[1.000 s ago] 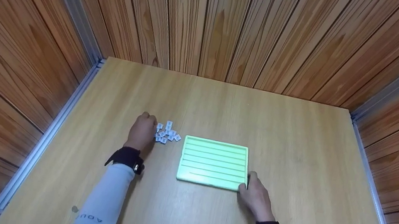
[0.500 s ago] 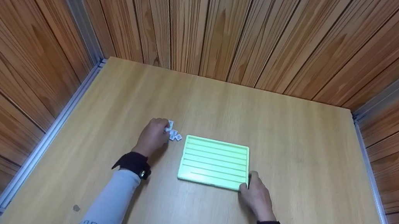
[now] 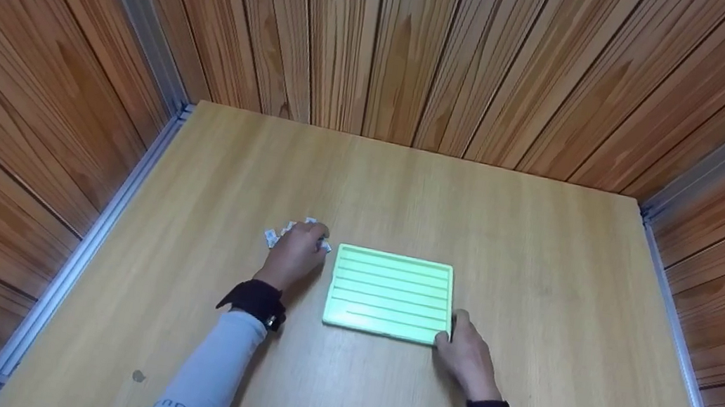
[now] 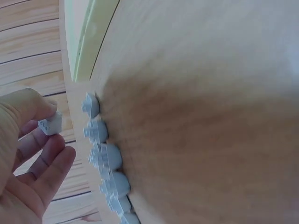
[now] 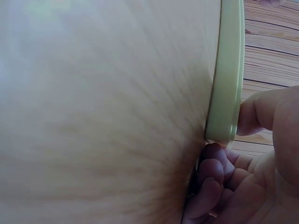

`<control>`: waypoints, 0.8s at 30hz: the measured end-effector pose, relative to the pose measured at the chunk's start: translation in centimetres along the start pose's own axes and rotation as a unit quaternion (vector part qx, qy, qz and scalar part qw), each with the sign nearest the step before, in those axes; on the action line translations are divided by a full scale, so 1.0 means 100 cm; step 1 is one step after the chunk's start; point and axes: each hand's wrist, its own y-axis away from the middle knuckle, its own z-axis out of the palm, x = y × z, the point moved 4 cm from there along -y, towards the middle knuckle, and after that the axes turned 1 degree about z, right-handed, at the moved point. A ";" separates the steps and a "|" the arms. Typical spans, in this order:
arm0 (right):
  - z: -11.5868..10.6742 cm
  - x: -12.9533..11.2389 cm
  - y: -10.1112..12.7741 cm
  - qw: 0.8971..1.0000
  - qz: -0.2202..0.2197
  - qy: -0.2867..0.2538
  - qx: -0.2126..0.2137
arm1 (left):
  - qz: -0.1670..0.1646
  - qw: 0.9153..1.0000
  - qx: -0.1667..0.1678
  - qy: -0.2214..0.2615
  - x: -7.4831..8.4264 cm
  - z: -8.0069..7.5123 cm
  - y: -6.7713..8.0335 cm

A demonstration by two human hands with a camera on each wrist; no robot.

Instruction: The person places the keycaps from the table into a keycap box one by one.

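Note:
My left hand (image 3: 295, 251) is over the small white tiles (image 3: 270, 238), left of the green ridged tray (image 3: 390, 295). In the left wrist view, thumb and fingers pinch one small white tile (image 4: 50, 125) with dark marks, held above the table. Several more tiles (image 4: 112, 156) lie in a cluster below it, partly hidden by the hand in the head view. My right hand (image 3: 465, 356) grips the tray's near right corner. In the right wrist view, the thumb is at the rim of the tray (image 5: 226, 79) and the other fingers curl beside its lower side.
Wood-panelled walls (image 3: 399, 45) enclose the table (image 3: 364, 395) at the back and both sides, with metal strips along the left and right edges. A small dark spot (image 3: 139, 376) marks the tabletop near the left forearm.
My left hand has moved right across the tiles, closer to the tray; tiles on the cluster's left side show again behind it. The right hand and tray stay in place.

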 end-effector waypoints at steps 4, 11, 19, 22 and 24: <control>0.000 0.000 0.000 1.000 0.000 0.000 0.000 | 0.022 1.000 -0.002 -0.002 0.006 0.006 -0.003; 0.000 0.000 0.001 1.000 -0.012 -0.008 0.012 | 0.054 0.998 -0.036 0.000 0.016 0.016 -0.008; 0.000 0.000 0.001 1.000 -0.023 0.001 0.018 | 0.052 0.996 -0.074 -0.003 0.025 0.029 -0.014; -0.001 0.000 0.001 1.000 -0.018 -0.001 0.014 | 0.049 0.995 -0.084 -0.013 0.027 0.033 -0.016; -0.001 0.000 0.001 1.000 -0.013 -0.003 0.010 | 0.045 0.995 -0.088 -0.014 0.028 0.034 -0.017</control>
